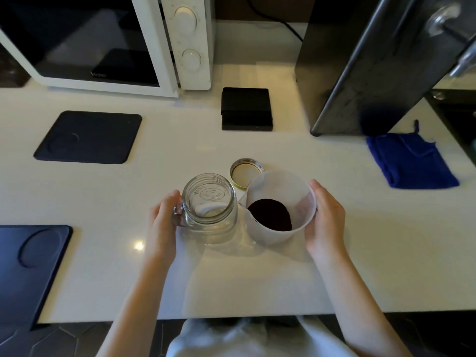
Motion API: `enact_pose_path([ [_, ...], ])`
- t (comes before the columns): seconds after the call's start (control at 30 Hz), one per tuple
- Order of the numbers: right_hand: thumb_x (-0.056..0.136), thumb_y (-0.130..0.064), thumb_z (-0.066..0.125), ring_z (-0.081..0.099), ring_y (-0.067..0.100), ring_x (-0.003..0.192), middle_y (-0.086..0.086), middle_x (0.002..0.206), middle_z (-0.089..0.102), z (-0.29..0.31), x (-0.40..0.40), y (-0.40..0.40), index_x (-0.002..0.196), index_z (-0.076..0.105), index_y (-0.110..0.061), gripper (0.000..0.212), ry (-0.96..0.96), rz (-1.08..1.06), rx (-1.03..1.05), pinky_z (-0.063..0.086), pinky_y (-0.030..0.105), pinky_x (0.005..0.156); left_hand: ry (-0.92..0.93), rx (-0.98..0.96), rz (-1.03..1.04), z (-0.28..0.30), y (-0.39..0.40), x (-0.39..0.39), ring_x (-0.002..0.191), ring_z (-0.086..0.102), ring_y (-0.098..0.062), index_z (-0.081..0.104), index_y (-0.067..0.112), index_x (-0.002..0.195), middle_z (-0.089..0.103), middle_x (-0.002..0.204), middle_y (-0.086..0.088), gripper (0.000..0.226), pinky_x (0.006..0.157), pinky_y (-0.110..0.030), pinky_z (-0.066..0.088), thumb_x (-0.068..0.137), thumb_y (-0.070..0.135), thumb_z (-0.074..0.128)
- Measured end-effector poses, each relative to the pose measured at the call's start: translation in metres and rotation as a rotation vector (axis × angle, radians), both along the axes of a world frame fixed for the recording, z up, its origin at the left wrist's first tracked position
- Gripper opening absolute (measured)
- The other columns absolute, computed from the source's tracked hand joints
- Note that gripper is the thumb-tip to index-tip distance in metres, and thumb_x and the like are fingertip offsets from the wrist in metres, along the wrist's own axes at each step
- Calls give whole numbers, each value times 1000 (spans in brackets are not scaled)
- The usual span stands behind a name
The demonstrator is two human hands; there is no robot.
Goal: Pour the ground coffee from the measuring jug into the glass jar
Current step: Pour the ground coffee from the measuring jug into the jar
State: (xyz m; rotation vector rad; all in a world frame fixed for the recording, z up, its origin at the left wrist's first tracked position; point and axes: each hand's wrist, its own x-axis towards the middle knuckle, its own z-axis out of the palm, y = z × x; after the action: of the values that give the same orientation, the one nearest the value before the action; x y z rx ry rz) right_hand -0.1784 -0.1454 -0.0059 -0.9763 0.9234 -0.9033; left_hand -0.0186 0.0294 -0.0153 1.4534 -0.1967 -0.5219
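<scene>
An empty glass jar with a handle stands upright on the white counter, its mouth open. My left hand grips the handle on its left side. Right beside the jar is a translucent white measuring jug, tilted slightly toward the jar, with dark ground coffee lying in its bottom. My right hand wraps the jug's right wall. The jug's rim nearly touches the jar. The jar's metal lid lies upside down just behind them.
A white microwave stands at the back left, a tall black appliance at the back right. A black scale, two dark mats and a blue cloth lie on the counter.
</scene>
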Motion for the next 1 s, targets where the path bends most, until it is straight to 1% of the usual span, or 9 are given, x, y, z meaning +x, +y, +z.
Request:
enact_pose_path([
  [0.07,72,-28,66,44,7,51,-10,48,46,5,1,-4,48,48,-25,30,2,-1,1,38,21,53,6,-43,-20,-3,0,3,42,44,-3,58,21,46,51,45,10,33,43,-14,35,76,33,51],
  [0.27,74,-32,64,56,12,62,-3,57,58,33,5,-27,54,58,-22,24,52,58,-149,49,26,58,-19,-84,-82,0,0,4,40,43,-5,56,20,42,49,39,10,39,42,-16,37,73,42,64],
  [0.37,78,-26,63,46,16,62,12,63,46,57,13,-40,61,51,-2,32,109,79,-329,45,24,59,-14,-68,-74,5,-4,-2,38,35,-5,49,18,42,42,37,11,39,41,-16,31,66,47,62],
  [0.53,79,-26,64,43,3,49,-12,43,44,98,27,-51,46,46,-22,38,137,227,-584,42,15,49,-71,-29,-83,26,-15,-14,33,30,-7,39,21,36,37,34,10,45,38,-14,26,67,43,62],
  [0.6,81,-24,63,48,6,53,-11,47,49,112,31,-55,50,50,-19,34,172,302,-707,44,21,52,-72,-15,-78,31,-20,-19,33,28,-5,39,21,33,35,32,10,51,37,-14,25,76,36,61],
  [0.67,80,-23,64,50,18,60,5,56,52,122,36,-58,59,52,-6,29,203,365,-804,43,29,57,-81,11,-56,34,-24,-23,33,25,-4,39,21,30,32,31,12,58,36,-12,22,84,29,59],
  [0.73,80,-23,63,48,20,64,16,62,49,128,41,-60,66,49,3,33,256,415,-869,41,26,58,-84,27,-39,35,-28,-27,33,23,-3,38,22,29,29,31,13,61,36,-10,21,86,26,58],
  [0.9,81,-19,65,45,10,61,5,60,47,134,50,-58,59,44,-8,32,307,450,-927,38,14,56,-101,62,-47,37,-35,-34,38,28,-4,49,19,37,37,36,12,49,39,-14,22,81,31,64],
  [1.0,80,-21,66,45,15,60,6,58,45,136,55,-57,58,44,-10,33,326,471,-970,38,20,56,-122,95,-60,39,-38,-35,39,29,-6,52,18,38,40,39,10,46,38,-14,22,79,34,66],
])
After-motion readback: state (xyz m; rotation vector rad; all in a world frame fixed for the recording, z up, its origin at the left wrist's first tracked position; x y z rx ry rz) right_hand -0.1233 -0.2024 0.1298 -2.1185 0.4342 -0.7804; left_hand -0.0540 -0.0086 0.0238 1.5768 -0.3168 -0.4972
